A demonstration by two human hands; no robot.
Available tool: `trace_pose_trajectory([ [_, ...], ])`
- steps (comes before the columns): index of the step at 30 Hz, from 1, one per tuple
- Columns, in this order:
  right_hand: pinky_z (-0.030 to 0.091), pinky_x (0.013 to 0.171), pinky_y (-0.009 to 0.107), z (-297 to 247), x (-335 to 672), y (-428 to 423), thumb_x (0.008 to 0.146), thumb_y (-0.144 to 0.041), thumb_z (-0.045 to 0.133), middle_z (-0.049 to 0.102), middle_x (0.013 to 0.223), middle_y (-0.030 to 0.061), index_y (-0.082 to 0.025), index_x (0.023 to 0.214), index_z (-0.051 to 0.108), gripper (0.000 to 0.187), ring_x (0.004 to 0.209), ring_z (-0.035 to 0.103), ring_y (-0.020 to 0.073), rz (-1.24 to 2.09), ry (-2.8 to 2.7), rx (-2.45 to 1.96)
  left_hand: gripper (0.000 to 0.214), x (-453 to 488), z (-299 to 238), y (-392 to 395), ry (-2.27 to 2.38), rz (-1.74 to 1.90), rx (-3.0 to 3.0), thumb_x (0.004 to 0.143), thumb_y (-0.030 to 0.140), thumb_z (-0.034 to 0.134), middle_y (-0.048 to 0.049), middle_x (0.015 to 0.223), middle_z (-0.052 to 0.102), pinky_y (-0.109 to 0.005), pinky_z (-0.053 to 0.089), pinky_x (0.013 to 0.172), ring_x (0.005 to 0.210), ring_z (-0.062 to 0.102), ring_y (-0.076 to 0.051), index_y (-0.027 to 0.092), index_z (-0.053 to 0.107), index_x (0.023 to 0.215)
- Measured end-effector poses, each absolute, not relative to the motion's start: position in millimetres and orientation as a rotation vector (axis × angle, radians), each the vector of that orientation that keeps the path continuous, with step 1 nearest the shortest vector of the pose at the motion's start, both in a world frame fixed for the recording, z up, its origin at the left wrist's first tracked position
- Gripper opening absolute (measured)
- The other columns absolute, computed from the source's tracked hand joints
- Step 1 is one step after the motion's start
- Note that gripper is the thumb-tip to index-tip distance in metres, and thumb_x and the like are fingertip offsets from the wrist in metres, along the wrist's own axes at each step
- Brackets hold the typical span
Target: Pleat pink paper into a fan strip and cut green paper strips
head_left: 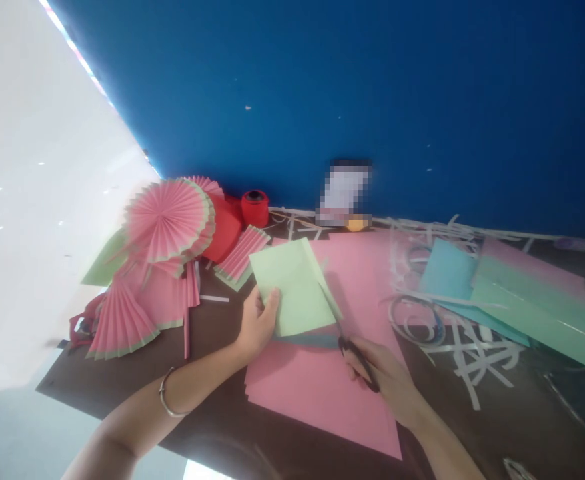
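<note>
My left hand [258, 323] pinches the left edge of a light green paper sheet [295, 288] and holds it above a stack of pink paper [322, 390] on the dark table. My right hand [382, 373] is closed on the black handles of a pair of scissors [348, 343]. The blades reach up along the green sheet's right edge, where a narrow green strip [322, 277] stands partly separated from the sheet. A silver bangle [168, 400] is on my left wrist.
Pleated pink paper fans with green rims [165, 223] lie at the left, beside a red tape roll [255, 207]. Blue and green sheets [517, 293] and several white paper strips [472, 360] lie at the right. A blue wall [372, 80] rises behind the table.
</note>
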State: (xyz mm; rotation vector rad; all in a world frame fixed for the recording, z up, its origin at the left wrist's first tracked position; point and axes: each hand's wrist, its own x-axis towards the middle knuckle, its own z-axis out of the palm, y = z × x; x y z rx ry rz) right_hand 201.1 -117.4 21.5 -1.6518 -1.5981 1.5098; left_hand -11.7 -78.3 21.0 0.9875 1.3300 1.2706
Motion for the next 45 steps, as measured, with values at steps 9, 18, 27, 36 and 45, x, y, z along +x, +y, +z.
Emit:
trace_pose_trajectory([
  [9, 0.033, 0.053, 0.026, 24, 207, -115, 0.084, -0.052, 0.042, 0.050, 0.061, -0.0012, -0.020, 0.069, 0.047, 0.036, 0.055, 0.044, 0.0126, 1.625, -1.594, -1.489, 0.032, -10, 18, -84, 1.213, 1.179, 1.061, 0.084, 0.043, 0.050, -0.0073, 0.099, 0.065, -0.029, 0.049, 0.079, 0.090, 0.062, -0.018, 0.017, 0.058, 0.100],
  [18, 0.032, 0.054, 0.028, 23, 206, -116, 0.084, -0.054, 0.041, 0.049, 0.061, -0.0002, -0.021, 0.066, 0.046, 0.038, 0.057, 0.043, 0.0144, 1.614, -1.588, -1.469, 0.030, -10, 18, -85, 1.196, 1.145, 1.106, 0.086, 0.042, 0.048, -0.0074, 0.098, 0.065, -0.029, 0.050, 0.077, 0.089, 0.062, -0.017, 0.017, 0.057, 0.100],
  [27, 0.032, 0.056, 0.028, 26, 204, -115, 0.085, -0.054, 0.038, 0.049, 0.062, -0.0002, -0.021, 0.065, 0.047, 0.040, 0.060, 0.044, 0.0150, 1.607, -1.609, -1.505, 0.028, -10, 21, -87, 1.200, 1.151, 1.135, 0.087, 0.039, 0.047, -0.0067, 0.097, 0.065, -0.028, 0.050, 0.077, 0.089, 0.062, -0.016, 0.017, 0.055, 0.103],
  [36, 0.034, 0.056, 0.029, 28, 198, -117, 0.085, -0.052, 0.041, 0.051, 0.062, -0.0006, -0.020, 0.068, 0.050, 0.037, 0.058, 0.044, 0.0146, 1.591, -1.551, -1.484, 0.029, -10, 21, -88, 1.198, 1.164, 1.101, 0.087, 0.039, 0.047, -0.0069, 0.101, 0.065, -0.028, 0.050, 0.080, 0.091, 0.062, -0.016, 0.018, 0.055, 0.104],
  [45, 0.033, 0.056, 0.029, 29, 197, -116, 0.083, -0.056, 0.039, 0.050, 0.061, -0.0003, -0.021, 0.065, 0.046, 0.040, 0.057, 0.043, 0.0146, 1.583, -1.561, -1.521, 0.032, -10, 21, -87, 1.204, 1.169, 1.083, 0.085, 0.043, 0.049, -0.0066, 0.100, 0.066, -0.028, 0.050, 0.079, 0.090, 0.062, -0.016, 0.018, 0.055, 0.104],
])
